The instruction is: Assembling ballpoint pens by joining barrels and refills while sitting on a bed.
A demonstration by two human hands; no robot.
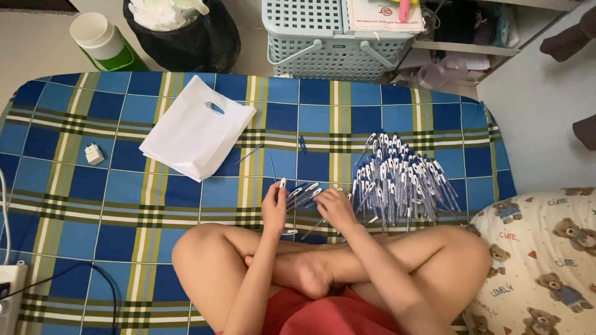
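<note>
A green jug [102, 40] and a lidded basket [323, 31] are cut by the top edge; the pen pile [400, 177] blurs together, uncountable.

Layout of the bed before you.
Your left hand [274, 208] and right hand [335, 208] meet over a few pens [304, 193] just ahead of your crossed legs; the pen pile [403, 177] lies right of them, the plastic bag [197, 129] left and farther off, the basket [332, 34] on the floor beyond the bed [124, 205].
</note>
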